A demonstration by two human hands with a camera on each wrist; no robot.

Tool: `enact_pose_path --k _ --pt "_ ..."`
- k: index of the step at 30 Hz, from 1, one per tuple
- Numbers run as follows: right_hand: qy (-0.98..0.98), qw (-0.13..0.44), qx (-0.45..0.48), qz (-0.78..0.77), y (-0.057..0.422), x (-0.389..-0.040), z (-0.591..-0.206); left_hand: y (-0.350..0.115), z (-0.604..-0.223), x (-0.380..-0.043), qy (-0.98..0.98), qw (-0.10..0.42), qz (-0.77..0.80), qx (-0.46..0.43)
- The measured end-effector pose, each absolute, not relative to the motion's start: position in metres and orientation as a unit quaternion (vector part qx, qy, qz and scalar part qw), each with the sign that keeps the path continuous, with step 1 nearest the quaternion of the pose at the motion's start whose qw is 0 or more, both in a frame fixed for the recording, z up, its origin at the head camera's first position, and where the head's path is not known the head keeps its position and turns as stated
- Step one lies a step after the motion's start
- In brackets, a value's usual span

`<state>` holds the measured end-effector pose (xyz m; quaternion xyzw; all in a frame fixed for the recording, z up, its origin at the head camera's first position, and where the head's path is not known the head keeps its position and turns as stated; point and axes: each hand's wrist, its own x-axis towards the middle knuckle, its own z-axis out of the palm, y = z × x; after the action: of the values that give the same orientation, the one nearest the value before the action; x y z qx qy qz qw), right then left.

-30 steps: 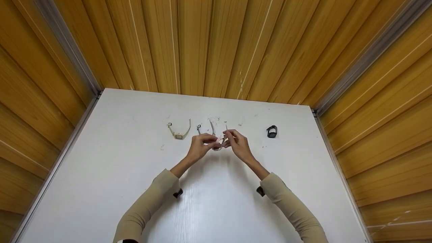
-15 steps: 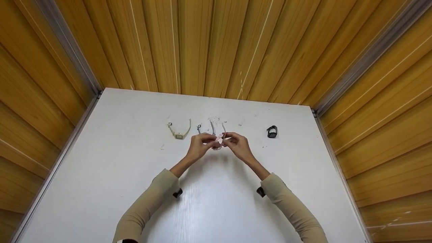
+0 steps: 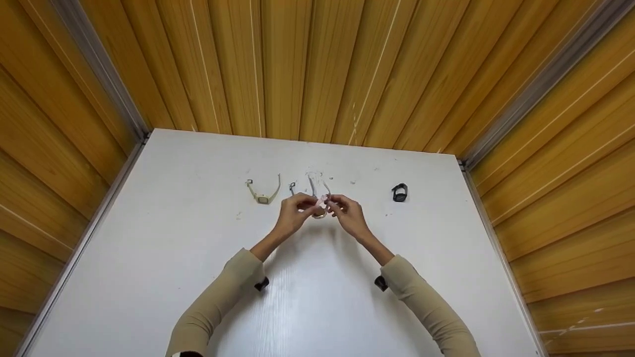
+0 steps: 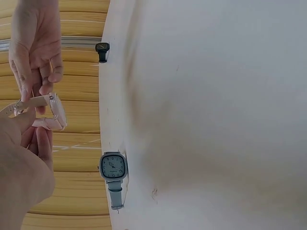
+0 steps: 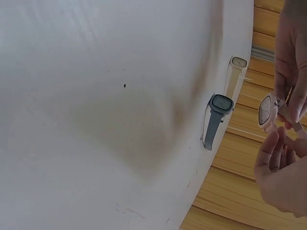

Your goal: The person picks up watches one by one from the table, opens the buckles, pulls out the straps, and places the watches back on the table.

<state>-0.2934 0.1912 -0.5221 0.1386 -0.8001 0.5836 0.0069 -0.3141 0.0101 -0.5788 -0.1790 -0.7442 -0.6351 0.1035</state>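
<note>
A pale pink wristwatch (image 3: 321, 202) is held up between both hands over the white table. My left hand (image 3: 293, 214) pinches it from the left with thumb and fingers. From the right, my right hand (image 3: 351, 216) pinches the strap near the buckle. In the left wrist view the strap of the pink wristwatch (image 4: 58, 113) is bent into a loop, its free end running past the fingers. The right wrist view shows the round-cornered dial of the pink wristwatch (image 5: 265, 111) facing away from the hands. Fingers hide part of the strap.
A blue-grey wristwatch (image 4: 113, 166) lies just beyond the hands, partly covered by them in the head view. To its left is a beige wristwatch (image 3: 263, 200); a black wristwatch (image 3: 400, 193) lies at the right. Wood-patterned walls (image 3: 307, 74) surround the table (image 3: 317, 297).
The strap's free end has tilted leftward between the hands. My right fingers have shifted their hold on the strap, while my left hand has stayed nearly in place.
</note>
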Motion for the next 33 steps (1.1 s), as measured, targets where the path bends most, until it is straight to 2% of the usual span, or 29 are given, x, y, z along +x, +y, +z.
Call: enact_pose_path --k 5,13,21,33 --pt "-0.809 0.034 0.142 0.569 0.1891 -0.2927 -0.5211 0.0112 -0.578 -0.3144 -0.747 0.104 -0.634 -0.173" --pt "-0.79 0.06 0.139 0.594 0.1866 -0.2933 -0.524 0.0122 -0.576 -0.3151 -0.757 0.077 -0.623 -0.181" --pt "-0.781 0.07 0.124 0.609 0.1857 -0.2926 -0.5236 0.0131 -0.5751 -0.3159 -0.758 0.064 -0.625 -0.177" --pt "-0.791 0.075 0.127 0.593 0.1872 -0.292 -0.5238 0.0149 -0.5729 -0.3171 -0.76 0.081 -0.628 -0.15"
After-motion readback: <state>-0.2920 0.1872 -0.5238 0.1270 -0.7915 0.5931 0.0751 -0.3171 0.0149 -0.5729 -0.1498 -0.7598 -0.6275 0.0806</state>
